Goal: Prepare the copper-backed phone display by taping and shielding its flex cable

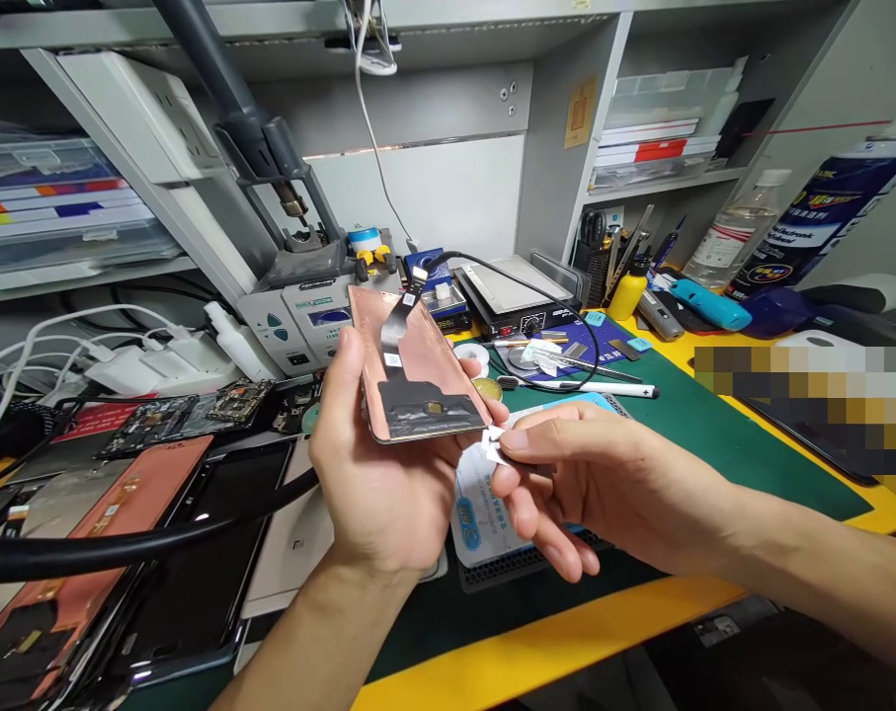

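While the left hand [388, 494] supports a thin screen panel [433, 346] above the bench, its thumb lies along the panel's left edge and its fingertips curl round from beneath to the right edge, so the panel sits clamped between them. The panel is tilted, its copper-coloured face upward, with a dark film [429, 415] across the near end and a black ribbon cable [398, 331] running out past the far end.

At the panel's near right corner, the right hand [603, 474] pinches a small crumpled white scrap [492, 444] between thumb and forefinger, the other fingers loosely curled below. Whether the scrap touches the panel's corner cannot be told.

Beneath the hands, a white and blue packet [473, 513] rests on a green mat [685, 454] bordered in yellow. A thick black cable [158, 546] passes over a second copper-coloured panel [140, 484] and a glossy black phone panel [196, 553] at the left. Circuit boards [240, 400] lie behind these. Farther back stands a grey and white station with a display [306, 321]; a yellow bottle [629, 286] and a dark blue spray can [825, 212] stand toward the right.
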Motion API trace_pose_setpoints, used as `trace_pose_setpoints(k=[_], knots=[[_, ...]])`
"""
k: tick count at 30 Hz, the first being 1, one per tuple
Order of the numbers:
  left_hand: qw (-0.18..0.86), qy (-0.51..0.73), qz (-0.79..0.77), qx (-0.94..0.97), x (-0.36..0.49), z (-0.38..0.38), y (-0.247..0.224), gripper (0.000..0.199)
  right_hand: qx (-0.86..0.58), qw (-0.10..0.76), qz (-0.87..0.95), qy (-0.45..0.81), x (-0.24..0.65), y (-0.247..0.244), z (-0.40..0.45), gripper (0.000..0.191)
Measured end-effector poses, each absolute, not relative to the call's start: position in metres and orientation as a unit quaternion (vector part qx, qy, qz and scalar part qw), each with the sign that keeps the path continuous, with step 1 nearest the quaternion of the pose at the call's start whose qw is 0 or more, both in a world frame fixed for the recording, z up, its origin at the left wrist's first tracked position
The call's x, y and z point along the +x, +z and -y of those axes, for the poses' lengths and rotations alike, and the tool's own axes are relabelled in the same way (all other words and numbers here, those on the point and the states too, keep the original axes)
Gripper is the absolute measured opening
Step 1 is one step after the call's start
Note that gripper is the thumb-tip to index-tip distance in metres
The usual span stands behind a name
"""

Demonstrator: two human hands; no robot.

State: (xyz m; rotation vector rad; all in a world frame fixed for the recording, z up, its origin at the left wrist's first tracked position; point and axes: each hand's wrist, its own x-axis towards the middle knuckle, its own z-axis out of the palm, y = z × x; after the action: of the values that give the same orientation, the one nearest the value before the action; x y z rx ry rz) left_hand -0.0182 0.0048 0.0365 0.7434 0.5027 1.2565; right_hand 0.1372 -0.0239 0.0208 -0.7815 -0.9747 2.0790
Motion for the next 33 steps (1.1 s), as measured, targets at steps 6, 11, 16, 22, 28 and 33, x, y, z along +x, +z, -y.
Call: trace_pose_setpoints(k=[6, 11, 16, 22, 28, 33], knots=[[0.701, 0.588, -0.236, 0.329, -0.0165, -0.0029, 0.0371, 0.041, -0.306, 0.356, 0.365, 0.804, 0.1375, 0.0207, 0.0246, 0.023], [0.700, 0.593, -0.231, 0.322, -0.0143, -0.0066, 0.0336, 0.040, -0.318, 0.362, 0.370, 0.794, 0.1370, 0.0204, 0.0240, 0.026], [0.702, 0.595, -0.230, 0.318, -0.0137, -0.0084, 0.0316, 0.040, -0.335, 0.356, 0.357, 0.796, 0.1362, 0.0207, 0.0209, 0.028], [0.700, 0.592, -0.240, 0.320, -0.0139, -0.0077, 0.0313, 0.041, -0.343, 0.354, 0.353, 0.795, 0.1358, 0.0215, 0.0217, 0.028], [0.709, 0.576, -0.239, 0.328, -0.0138, -0.0078, 0.0310, 0.045, -0.342, 0.350, 0.349, 0.799, 0.1374, 0.0223, 0.0222, 0.026], [0.711, 0.585, -0.230, 0.317, -0.0135, -0.0071, 0.0319, 0.044, -0.340, 0.348, 0.354, 0.799, 0.1376, 0.0219, 0.0224, 0.027]])
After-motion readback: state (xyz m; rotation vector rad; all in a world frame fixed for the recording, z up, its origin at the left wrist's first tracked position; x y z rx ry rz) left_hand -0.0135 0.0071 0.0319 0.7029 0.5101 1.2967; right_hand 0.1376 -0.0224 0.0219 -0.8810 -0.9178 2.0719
